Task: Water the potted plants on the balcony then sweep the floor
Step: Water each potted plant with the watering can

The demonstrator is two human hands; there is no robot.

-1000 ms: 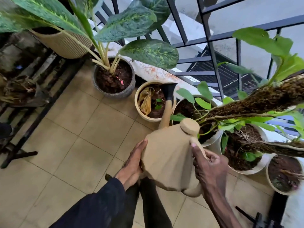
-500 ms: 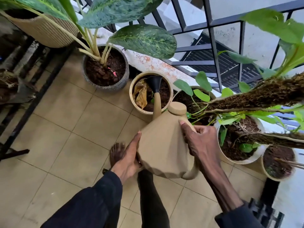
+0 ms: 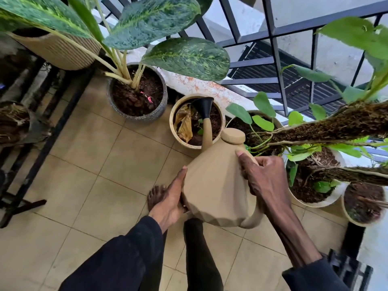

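Note:
I hold a tan faceted watering can [image 3: 216,185] with both hands. My right hand [image 3: 264,177] grips its handle near the round cap. My left hand [image 3: 171,198] presses flat against the can's left side and underside. The can is tilted forward, and its black spout rose [image 3: 203,107] hangs over the soil of a small cream pot [image 3: 178,139] that holds a dry yellow leaf. Left of it stands a grey speckled pot [image 3: 138,117] with big mottled green leaves. White pots [image 3: 315,203] with climbing plants stand to the right.
A black metal railing [image 3: 277,66] runs behind the pots on a low ledge. A ribbed beige planter [image 3: 56,53] sits on a black metal rack [image 3: 31,164] at left. A mossy pole [image 3: 336,127] leans across the right side. My bare foot [image 3: 156,196] rests on the beige floor tiles [image 3: 84,185].
The can has tipped further forward and its spout has moved out over the cream pot. My right hand has slid up the handle toward the cap.

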